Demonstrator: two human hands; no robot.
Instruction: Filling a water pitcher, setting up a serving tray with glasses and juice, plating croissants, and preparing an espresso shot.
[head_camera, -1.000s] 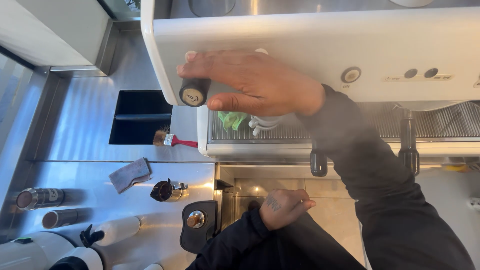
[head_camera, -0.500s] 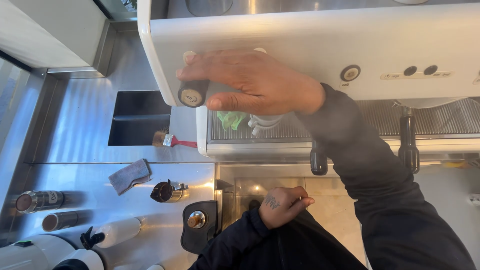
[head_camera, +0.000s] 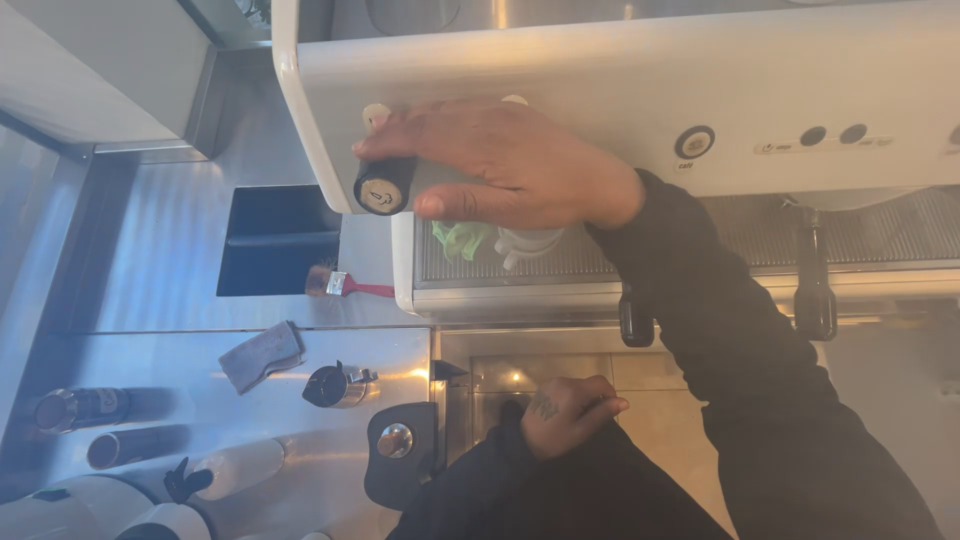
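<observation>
I note my right hand (head_camera: 510, 165) spread over the coffee machine (head_camera: 620, 80), fingers curled around its black round knob (head_camera: 384, 184) at the machine's left corner. Cups below are mostly hidden. My left hand (head_camera: 565, 410) hangs loosely closed, holding nothing.

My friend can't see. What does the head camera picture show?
A person's right hand grips a black knob on a big white coffee machine. Their left hand rests low near their body, and a small brush lies on the steel counter.
</observation>
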